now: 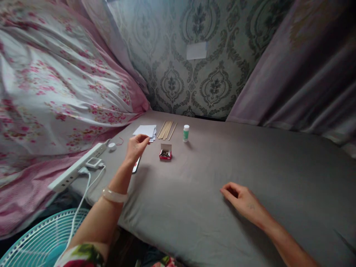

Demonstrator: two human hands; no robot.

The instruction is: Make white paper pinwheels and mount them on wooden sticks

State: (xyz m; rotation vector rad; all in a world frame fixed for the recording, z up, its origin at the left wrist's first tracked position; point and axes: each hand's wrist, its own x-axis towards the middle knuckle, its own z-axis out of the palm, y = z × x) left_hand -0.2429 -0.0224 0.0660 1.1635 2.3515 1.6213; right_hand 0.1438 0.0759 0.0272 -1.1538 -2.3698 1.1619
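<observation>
My left hand (137, 145), a pale bangle on its wrist, hangs near the front edge of a small stack of white paper (145, 130). Its thumb and fingers are pinched together; anything between them is too small or hidden to make out. A phone (136, 166) lies partly covered beneath that hand. To its right stands a small red box (165, 157), lid raised, with small dark items inside. Lower right, my right hand (237, 196) is closed in a pinch close to the grey cloth, and I cannot make out anything in it.
Several thin wooden sticks (166, 130) lie behind the box, beside a white-and-green glue stick (186, 133) standing upright. At left are a power strip (80, 165) with plugged-in cables, a round white item (112, 146) and a turquoise fan (41, 237). Curtains and a patterned wall border the grey-covered surface (250, 155).
</observation>
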